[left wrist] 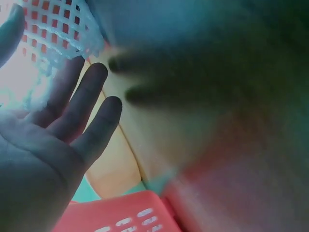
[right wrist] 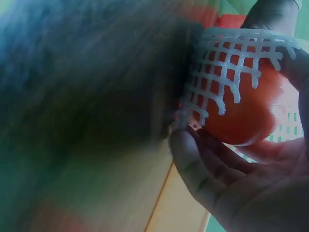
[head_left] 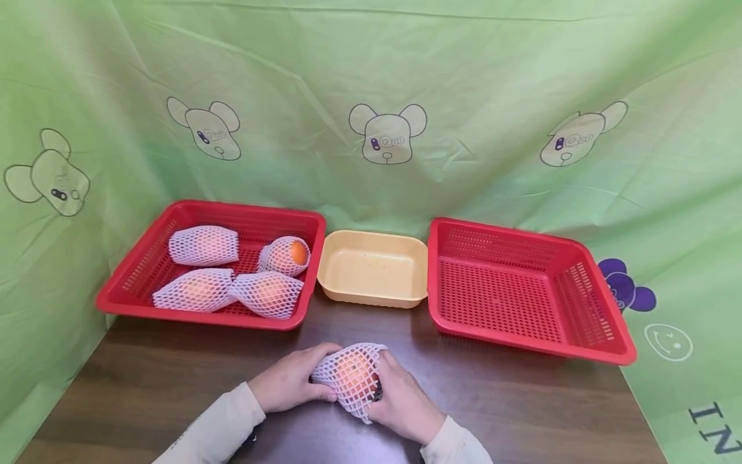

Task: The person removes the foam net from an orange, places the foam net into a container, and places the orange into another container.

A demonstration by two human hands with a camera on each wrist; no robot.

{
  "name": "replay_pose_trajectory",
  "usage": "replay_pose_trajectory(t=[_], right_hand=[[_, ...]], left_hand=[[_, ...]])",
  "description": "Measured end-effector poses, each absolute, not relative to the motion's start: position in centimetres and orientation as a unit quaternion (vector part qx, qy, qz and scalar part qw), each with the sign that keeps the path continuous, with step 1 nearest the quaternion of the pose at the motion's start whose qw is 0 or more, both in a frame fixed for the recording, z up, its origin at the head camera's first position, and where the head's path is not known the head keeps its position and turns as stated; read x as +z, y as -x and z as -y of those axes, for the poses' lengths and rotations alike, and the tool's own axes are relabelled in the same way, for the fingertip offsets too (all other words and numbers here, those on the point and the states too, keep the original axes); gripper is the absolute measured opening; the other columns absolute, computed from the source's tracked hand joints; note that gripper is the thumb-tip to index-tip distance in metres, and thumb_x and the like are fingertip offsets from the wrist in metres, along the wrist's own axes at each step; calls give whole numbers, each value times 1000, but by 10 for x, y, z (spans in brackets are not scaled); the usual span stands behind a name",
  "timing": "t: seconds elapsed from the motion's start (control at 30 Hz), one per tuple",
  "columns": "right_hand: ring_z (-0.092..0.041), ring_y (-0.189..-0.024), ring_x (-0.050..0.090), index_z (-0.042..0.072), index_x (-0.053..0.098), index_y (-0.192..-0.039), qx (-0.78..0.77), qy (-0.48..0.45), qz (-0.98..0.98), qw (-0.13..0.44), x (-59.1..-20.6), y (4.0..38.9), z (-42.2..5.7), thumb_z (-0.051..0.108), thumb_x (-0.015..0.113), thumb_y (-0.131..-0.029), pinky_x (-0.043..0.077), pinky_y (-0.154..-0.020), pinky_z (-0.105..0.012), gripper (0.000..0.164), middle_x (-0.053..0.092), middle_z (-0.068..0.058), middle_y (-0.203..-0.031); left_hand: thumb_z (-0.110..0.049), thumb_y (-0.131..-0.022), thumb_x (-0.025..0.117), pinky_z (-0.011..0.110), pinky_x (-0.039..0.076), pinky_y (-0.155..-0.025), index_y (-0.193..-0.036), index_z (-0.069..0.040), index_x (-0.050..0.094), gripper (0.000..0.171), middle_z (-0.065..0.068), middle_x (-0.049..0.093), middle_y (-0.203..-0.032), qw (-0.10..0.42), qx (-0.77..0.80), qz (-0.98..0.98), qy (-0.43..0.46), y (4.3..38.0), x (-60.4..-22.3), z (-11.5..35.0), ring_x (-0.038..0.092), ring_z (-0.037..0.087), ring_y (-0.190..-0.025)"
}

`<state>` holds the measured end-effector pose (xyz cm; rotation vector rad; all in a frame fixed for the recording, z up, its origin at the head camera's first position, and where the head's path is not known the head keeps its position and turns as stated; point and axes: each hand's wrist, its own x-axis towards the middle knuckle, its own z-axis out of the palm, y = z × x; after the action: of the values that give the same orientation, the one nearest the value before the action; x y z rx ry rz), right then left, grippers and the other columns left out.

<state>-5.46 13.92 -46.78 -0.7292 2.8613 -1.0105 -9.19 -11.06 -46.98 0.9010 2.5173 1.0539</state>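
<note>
An orange [head_left: 355, 377] in a white foam net sleeve is held between both hands above the near part of the table. My left hand [head_left: 288, 381] cups its left side, thumb in front and fingers partly hidden behind the net. In the left wrist view the other fingers [left wrist: 96, 92] reach out loosely beside the net. My right hand [head_left: 404, 401] grips the right side with curled fingers. The right wrist view shows bare orange skin [right wrist: 246, 113] past the ragged edge of the foam net [right wrist: 215, 72].
A red basket [head_left: 203, 317] at the left holds several net-wrapped fruits. A shallow yellow tray [head_left: 371, 299] stands in the middle at the back, between it and another red basket [head_left: 533, 351] on the right. Green printed cloth [head_left: 290, 129] surrounds the brown table [head_left: 174, 367].
</note>
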Motion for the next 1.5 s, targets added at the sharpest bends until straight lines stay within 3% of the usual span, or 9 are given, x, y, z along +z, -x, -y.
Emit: replay_pose_trajectory(t=[0.17, 0.3, 0.5, 0.67, 0.8, 0.97, 1.2, 1.4, 1.5], right_hand=[[-21, -103, 62, -4, 48, -130, -369, 186, -910, 11, -469, 53, -143, 11, 84, -57, 52, -92, -41, 83, 61, -7, -115], [-19, -100, 61, -4, 45, -133, -406, 166, -899, 8, -466, 50, -146, 9, 81, -57, 51, -90, -40, 85, 62, -7, -110], [-13, -98, 58, 3, 48, -130, -407, 157, -900, -14, -465, 46, -152, 13, 82, -61, 50, -89, -36, 77, 58, 2, -109], [-13, -105, 58, 8, 49, -131, -400, 150, -904, -7, -462, 44, -160, 25, 88, -69, 49, -93, -39, 76, 58, 2, -115], [-14, -109, 58, 9, 48, -135, -398, 146, -906, 2, -462, 42, -166, 28, 88, -71, 49, -94, -42, 78, 58, -1, -124], [-12, -106, 60, 10, 50, -135, -397, 144, -906, -10, -465, 40, -172, 25, 88, -70, 50, -92, -40, 78, 59, 1, -125], [-12, -105, 60, 12, 50, -135, -394, 147, -907, -19, -467, 40, -174, 25, 88, -69, 51, -91, -39, 77, 59, 2, -124], [-14, -106, 61, 9, 51, -135, -387, 153, -909, -17, -469, 39, -173, 27, 88, -70, 51, -91, -41, 76, 60, 0, -124], [-14, -107, 61, 9, 51, -134, -386, 153, -910, -22, -469, 39, -172, 27, 88, -70, 51, -91, -41, 76, 60, -1, -125]], left_hand=[[-24, -89, 80, 33, 49, -91, -111, -18, 63, 29, -10, 61, -110, 77, 421, -853, -298, 91, -470, 108, 58, 9, -102], [-7, -87, 78, 31, 50, -85, -100, -20, 64, 23, -11, 60, -101, 27, 475, -829, -296, 89, -466, 105, 58, 9, -95], [-6, -89, 76, 28, 49, -73, -99, -19, 64, 20, -11, 62, -90, 12, 501, -819, -281, 91, -446, 104, 57, 9, -82], [-7, -91, 75, 35, 52, -82, -107, -12, 67, 18, -7, 65, -100, -11, 462, -834, -303, 109, -416, 106, 60, 13, -91], [-13, -93, 74, 42, 51, -93, -120, -7, 67, 29, -2, 68, -109, 9, 411, -859, -305, 133, -386, 106, 63, 15, -100], [-8, -93, 72, 46, 49, -96, -126, -1, 64, 34, 7, 68, -108, 55, 340, -882, -321, 176, -353, 101, 62, 23, -99], [-2, -101, 55, 48, 35, -112, -142, 9, 51, 43, 26, 55, -139, 134, 229, -916, -301, 252, -333, 82, 49, 39, -132], [2, -96, 44, 45, 32, -114, -139, 7, 54, 44, 26, 56, -139, 134, 166, -934, -285, 298, -332, 54, 47, 39, -135], [4, -94, 40, 42, 32, -114, -141, 5, 54, 49, 23, 54, -142, 164, 124, -941, -268, 310, -337, 41, 46, 36, -136]])
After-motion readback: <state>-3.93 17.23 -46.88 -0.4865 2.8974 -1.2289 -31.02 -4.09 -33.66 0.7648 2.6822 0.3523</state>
